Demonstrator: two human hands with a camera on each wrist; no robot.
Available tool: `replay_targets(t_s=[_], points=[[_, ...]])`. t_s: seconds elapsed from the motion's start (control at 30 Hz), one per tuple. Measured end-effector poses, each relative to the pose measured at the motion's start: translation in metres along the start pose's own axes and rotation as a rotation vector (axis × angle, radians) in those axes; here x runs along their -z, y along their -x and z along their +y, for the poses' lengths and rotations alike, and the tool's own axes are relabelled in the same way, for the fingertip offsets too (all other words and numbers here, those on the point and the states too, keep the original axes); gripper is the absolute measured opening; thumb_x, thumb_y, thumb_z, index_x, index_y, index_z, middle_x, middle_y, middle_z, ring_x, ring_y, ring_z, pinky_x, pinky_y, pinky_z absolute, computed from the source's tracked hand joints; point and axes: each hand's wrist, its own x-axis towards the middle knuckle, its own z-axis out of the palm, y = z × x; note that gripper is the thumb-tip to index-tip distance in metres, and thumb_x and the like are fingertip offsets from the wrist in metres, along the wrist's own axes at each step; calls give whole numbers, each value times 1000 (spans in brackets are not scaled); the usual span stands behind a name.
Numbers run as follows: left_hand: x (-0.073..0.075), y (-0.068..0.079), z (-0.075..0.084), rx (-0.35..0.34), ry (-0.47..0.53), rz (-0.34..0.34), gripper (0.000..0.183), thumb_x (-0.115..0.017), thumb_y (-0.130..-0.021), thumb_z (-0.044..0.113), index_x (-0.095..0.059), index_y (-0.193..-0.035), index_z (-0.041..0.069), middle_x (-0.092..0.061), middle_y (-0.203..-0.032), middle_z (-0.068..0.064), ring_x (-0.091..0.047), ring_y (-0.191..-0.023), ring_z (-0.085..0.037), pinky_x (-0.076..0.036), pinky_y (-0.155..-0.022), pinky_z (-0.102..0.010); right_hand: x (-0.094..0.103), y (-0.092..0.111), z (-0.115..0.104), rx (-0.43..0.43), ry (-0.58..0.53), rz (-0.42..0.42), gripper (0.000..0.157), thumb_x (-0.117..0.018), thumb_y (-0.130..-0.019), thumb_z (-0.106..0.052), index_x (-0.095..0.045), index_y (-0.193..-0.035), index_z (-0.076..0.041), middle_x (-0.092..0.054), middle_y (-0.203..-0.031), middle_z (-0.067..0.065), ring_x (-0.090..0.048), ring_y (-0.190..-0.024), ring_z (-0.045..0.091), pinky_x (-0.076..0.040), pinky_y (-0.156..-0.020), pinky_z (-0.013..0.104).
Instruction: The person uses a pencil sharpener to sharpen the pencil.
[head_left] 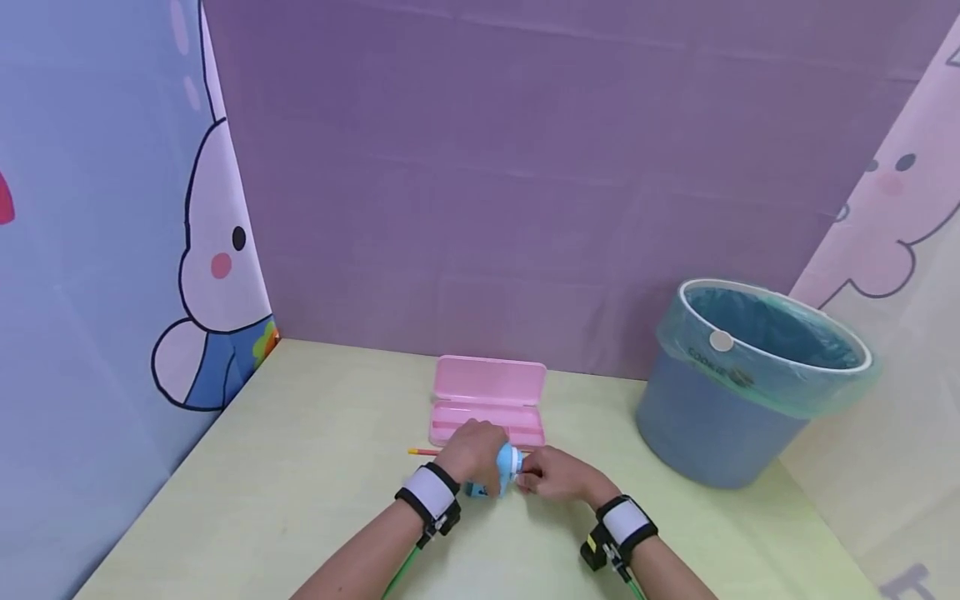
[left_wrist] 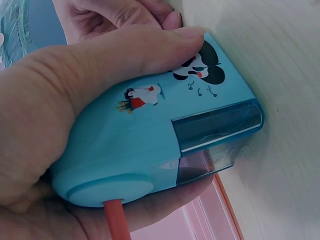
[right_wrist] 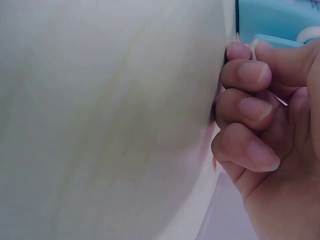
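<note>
Near the pink case (head_left: 491, 381): blue sharpener (left_wrist: 142, 125), probably light, stiff, slick
Left grip (head_left: 472, 452): wrapped round its body, likely best hold
Right grip (head_left: 558, 475): pinching its crank (right_wrist: 279, 41)

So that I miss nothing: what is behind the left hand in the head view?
Behind the left hand, the open pink case shows, and one end of a pencil emerges leftward. The hand hides part of the case's near side and where the pencil continues.

I've got a round blue-grey plastic bin (head_left: 697, 425), translucent green plastic liner (head_left: 795, 393) folded outside, standing right on the pale yellow tabletop (head_left: 225, 508). Plain purple backdrop (head_left: 517, 183) behind. Blue cartoon-printed panel (head_left: 82, 333) left, white-and-pink cartoon-printed panel (head_left: 907, 358) right.
</note>
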Motion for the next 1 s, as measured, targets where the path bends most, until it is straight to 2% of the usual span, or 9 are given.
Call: replay_targets(t_s=[0.2,0.43,0.63,1.0], points=[[-3,-1,1,11,-12,1,43,-95,-54,27,-66,-84,16,-56,-73,7,-49,-73,-15,-44,-67,-29,-3,6,-1,-1,-34,-10,28,-53,-98,-11,-63,-72,-11,-45,-60,-13,-37,-55,1,-32,-56,19],[-1,-1,1,11,-13,-11,44,-95,-53,27,-66,-84,16,-56,-73,7,-49,-73,-15,-44,-67,-28,-4,13,-5,6,-178,-61,28,-53,-100,-14,-66,-75,-7,-47,-60,-11,-38,-53,0,-33,-53,17],[-1,-3,-1,8,-28,9,43,-95,-53,26,-65,-82,16,-55,-70,7,-49,-70,-15,-44,-65,-28,-4,17,-7,5,-271,-63,28,-53,-100,-16,-66,-78,-5,-46,-60,-9,-38,-52,1,-32,-52,17],[-1,-1,3,9,-34,-22,43,-95,-56,29,-66,-86,15,-55,-72,6,-48,-71,-15,-44,-67,-28,-8,23,-5,8,-334,-63,29,-54,-101,-19,-66,-79,-4,-43,-57,-8,-36,-50,2,-32,-54,18]])
